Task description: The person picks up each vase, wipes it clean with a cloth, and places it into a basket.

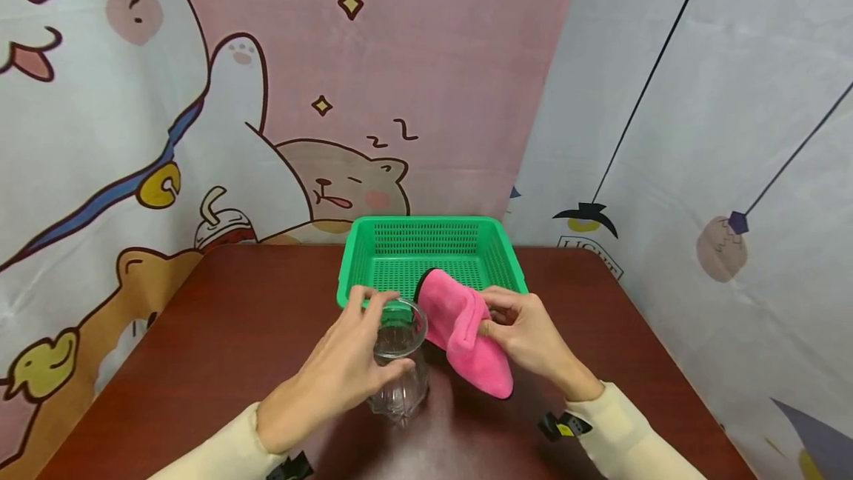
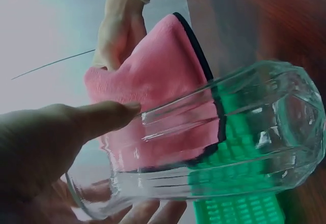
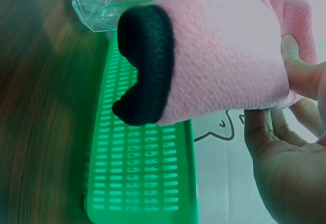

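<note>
My left hand (image 1: 340, 370) grips a clear glass vase (image 1: 402, 393) around its round rim, thumb on the near side and fingers over the far side. In the left wrist view the vase (image 2: 244, 132) has a faceted base and lengthwise ridges; the pink cloth and green basket show through its wall. My right hand (image 1: 536, 335) pinches a folded pink cloth (image 1: 476, 347) with black edging between thumb and fingers. The cloth hangs just right of the vase, close to its rim. The right wrist view shows the cloth (image 3: 224, 56) bunched, its black edge (image 3: 158, 63) curled.
Behind both hands, a green plastic basket (image 1: 426, 232) with slotted walls stands at the back of the dark red-brown table (image 1: 266, 317). A curtain (image 1: 453, 95) with cartoon animals hangs behind the table and along its sides.
</note>
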The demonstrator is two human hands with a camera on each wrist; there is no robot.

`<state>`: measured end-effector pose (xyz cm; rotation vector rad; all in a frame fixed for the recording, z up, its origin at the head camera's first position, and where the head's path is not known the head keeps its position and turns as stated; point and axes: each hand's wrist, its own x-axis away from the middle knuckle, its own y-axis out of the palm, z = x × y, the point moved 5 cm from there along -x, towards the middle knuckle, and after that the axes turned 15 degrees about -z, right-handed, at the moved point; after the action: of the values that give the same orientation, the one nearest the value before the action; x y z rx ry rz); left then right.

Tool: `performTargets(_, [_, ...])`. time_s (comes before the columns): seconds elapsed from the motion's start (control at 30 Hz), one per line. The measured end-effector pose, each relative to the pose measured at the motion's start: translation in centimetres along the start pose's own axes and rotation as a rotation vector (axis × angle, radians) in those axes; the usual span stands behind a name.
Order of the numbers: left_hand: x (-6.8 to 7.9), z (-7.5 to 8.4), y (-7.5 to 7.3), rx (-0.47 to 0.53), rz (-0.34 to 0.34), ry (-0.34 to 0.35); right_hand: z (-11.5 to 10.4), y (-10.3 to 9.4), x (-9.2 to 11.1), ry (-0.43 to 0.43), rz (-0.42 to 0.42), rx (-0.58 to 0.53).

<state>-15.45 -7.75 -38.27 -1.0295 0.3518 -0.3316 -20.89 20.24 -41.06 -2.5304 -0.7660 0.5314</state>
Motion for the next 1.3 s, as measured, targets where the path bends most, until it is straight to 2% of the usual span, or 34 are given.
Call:
performTargets(0.37, [0.6, -1.6, -0.9, 0.201, -0.185, 0.163, -1.1, 0.3, -0.8, -0.035, -0.021, -0.010])
performTargets(0.43, [0.6, -1.9, -0.9, 0.219, -0.219, 0.175, -1.1, 0.5, -1.0, -0.045, -0.031, -0.014])
performTargets(0.57, [0.6, -2.2, -1.0, 0.208, -0.243, 0.214, -0.8, 0.9, -1.3, -0.054, -0.042, -0.032])
performTargets(0.77, [0.4, -1.8, -1.4, 0.155, -0.222, 0.296, -0.6, 1.6, -1.6, -0.050, -0.060, -0.048])
performTargets(0.9, [0.6, -1.8, -1.2, 0.132, -0.175, 0.256, -0.7, 2.2, -1.9, -0.047, -0.071, -0.043])
performTargets(1.07, [0.5, -1.8, -0.8, 0.194, -0.142, 0.203, -0.7, 2.8, -2.4, -0.062, -0.080, -0.056])
performTargets(1.3, [0.6, -1.8, -0.9, 0.172, -0.123, 0.256, -1.0, 4.4, -3.1, -0.095, -0.184, -0.107])
